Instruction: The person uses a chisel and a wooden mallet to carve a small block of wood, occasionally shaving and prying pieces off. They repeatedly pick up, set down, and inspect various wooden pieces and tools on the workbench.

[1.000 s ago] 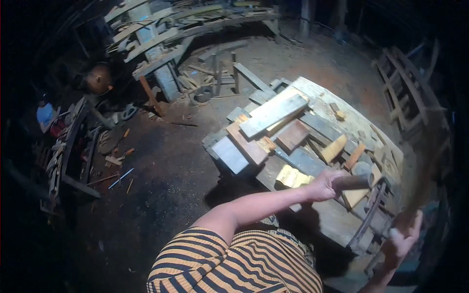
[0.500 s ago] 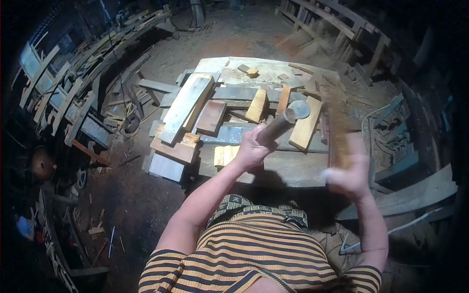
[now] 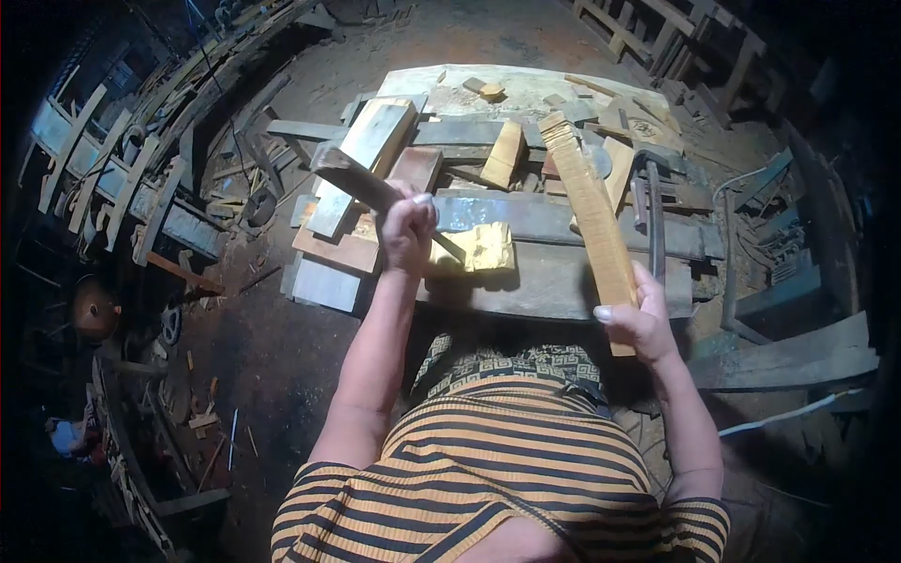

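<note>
My left hand (image 3: 407,231) is closed around the thick wooden handle of a chisel (image 3: 355,178), which slants down to the right. Its thin blade reaches a pale yellow carved wood block (image 3: 490,248) lying on the near part of the bench. In my right hand (image 3: 640,317) is a long, flat wooden bar (image 3: 593,211), gripped at its lower end and tilted up to the left. The upper end of the bar looks worn and ridged. Behind it, a round metal disc (image 3: 621,167) is partly hidden.
The plank-topped workbench (image 3: 554,286) carries a long thick board (image 3: 361,174), a yellow wedge-shaped piece (image 3: 504,155) and several offcuts. A dark metal bar (image 3: 656,220) lies at its right side. Curved boards (image 3: 122,192) lean at the left, and a wide plank (image 3: 788,355) lies at the right.
My left hand has moved left, and the chisel now points at the yellow block. The wooden bar, blurred before at the right, is now steadier and nearer the bench middle. The view has tilted.
</note>
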